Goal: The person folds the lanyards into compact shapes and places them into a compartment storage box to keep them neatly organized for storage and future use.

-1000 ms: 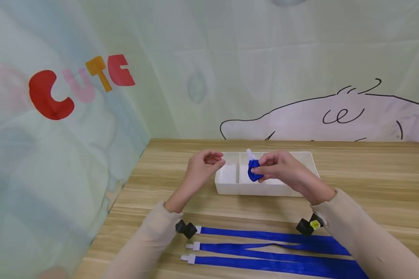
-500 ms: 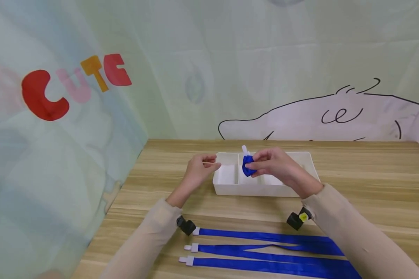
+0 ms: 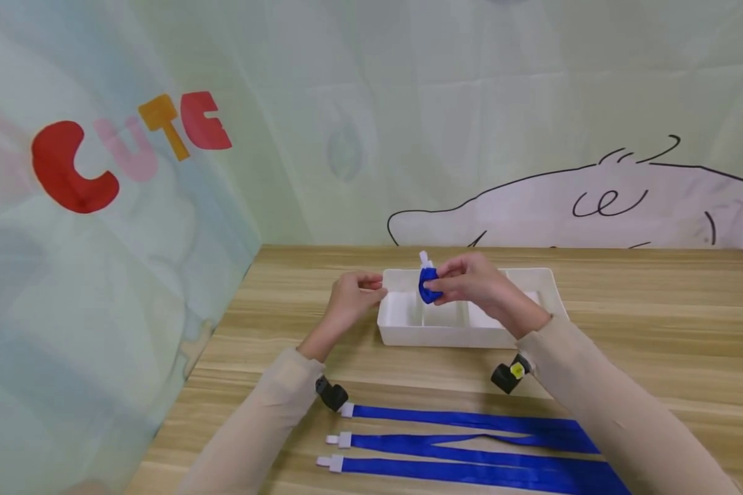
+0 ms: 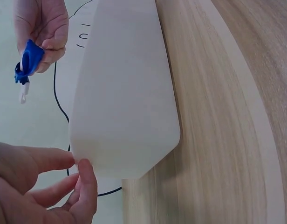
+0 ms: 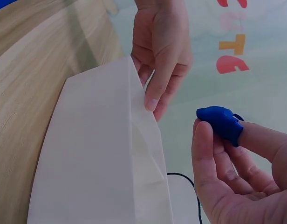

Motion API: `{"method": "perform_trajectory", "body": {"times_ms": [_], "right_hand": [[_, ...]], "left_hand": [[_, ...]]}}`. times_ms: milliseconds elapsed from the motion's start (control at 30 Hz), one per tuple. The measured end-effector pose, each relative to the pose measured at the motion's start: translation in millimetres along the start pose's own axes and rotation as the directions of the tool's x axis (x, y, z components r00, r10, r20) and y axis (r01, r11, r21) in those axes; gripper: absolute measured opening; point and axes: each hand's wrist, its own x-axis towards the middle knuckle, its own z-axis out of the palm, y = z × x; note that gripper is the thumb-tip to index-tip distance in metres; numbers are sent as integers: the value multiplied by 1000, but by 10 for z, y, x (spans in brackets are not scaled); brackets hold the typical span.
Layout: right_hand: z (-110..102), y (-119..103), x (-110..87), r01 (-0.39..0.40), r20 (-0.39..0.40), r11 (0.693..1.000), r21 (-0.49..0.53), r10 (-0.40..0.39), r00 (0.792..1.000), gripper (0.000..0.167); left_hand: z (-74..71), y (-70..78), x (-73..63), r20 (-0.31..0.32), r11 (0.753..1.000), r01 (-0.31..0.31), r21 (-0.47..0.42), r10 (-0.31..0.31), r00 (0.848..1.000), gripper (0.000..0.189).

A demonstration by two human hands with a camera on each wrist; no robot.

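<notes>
In the head view a rolled-up blue lanyard (image 3: 430, 286) with a whitish plastic clip is pinched between the thumb and fingers of my right hand (image 3: 473, 280). It hangs above the white divided box (image 3: 448, 337), over the divider near its left end, clip pointing up. My left hand (image 3: 354, 299) is at the box's left end, its thumb and fingertips holding the rim there. The left wrist view shows these fingertips (image 4: 86, 170) at the box corner. In the right wrist view the blue roll (image 5: 220, 122) sits between thumb and finger, apart from the box.
Several blue lanyard straps (image 3: 446, 467) lie across the table in front of the box, their white clips (image 3: 336, 463) at the left. Both forearms reach over the wooden table (image 3: 309, 265). A printed cloth backdrop (image 3: 322, 137) hangs behind and to the left.
My right hand has moved left and slightly up with the rolled lanyard, from over the box's middle towards its left compartment. The left hand has come onto the left rim.
</notes>
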Motion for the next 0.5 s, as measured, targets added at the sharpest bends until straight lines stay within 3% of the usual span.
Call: {"method": "perform_trajectory", "body": {"times_ms": [133,500], "right_hand": [[53,-3,60,-10,-25,999,-37,9,1000,13],[228,-57,192,-38,-81,988,-151,26,996,14]], "left_hand": [[1,17,6,6,999,37,-23,-37,999,25],[-10,20,11,13,998,58,-4,-58,998,24]]}}
